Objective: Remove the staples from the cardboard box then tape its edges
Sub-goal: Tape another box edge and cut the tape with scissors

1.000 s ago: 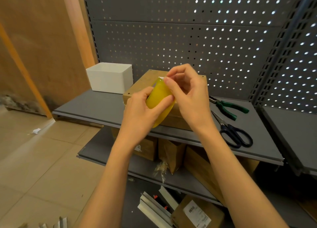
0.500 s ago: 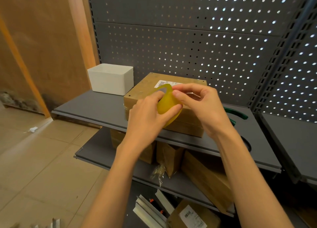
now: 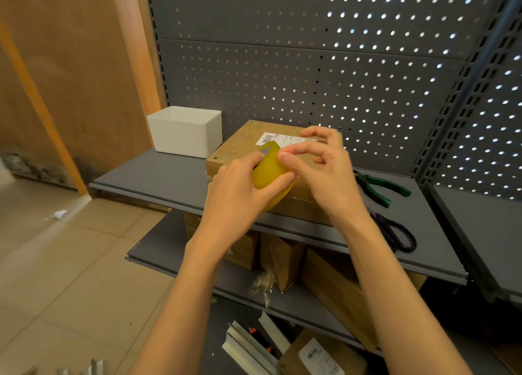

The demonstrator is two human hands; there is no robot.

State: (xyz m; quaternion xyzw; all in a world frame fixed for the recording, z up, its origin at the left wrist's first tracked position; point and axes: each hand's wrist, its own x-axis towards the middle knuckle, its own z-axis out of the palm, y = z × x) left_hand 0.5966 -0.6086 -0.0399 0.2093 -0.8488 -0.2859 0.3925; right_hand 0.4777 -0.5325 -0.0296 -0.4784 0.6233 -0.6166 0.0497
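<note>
Right now we hold the yellow tape roll [image 3: 269,174] in our left hand [image 3: 240,193], fingers curled round it, just above the near corner of the cardboard box [image 3: 245,148], which sits on the grey shelf [image 3: 158,177] beside a white bin [image 3: 185,131]. Our right hand [image 3: 322,174] pinches at the roll's upper edge with thumb and forefinger, apparently working the loose end of the tape free; the other fingers are raised and curled.

We judge the staples are dealt with, since the pliers [image 3: 381,188] and scissors [image 3: 395,233] lie aside on the shelf to the right, though we cannot see any staples either way. To do this step well, we should steady the roll firmly, find the tape's end with a fingernail, and peel it back squarely so it does not split into a thin strip. Then we draw out a good length, keep it taut and off our fingers, and lay it along the box edge, centred over the corner, before pressing it down.
</note>
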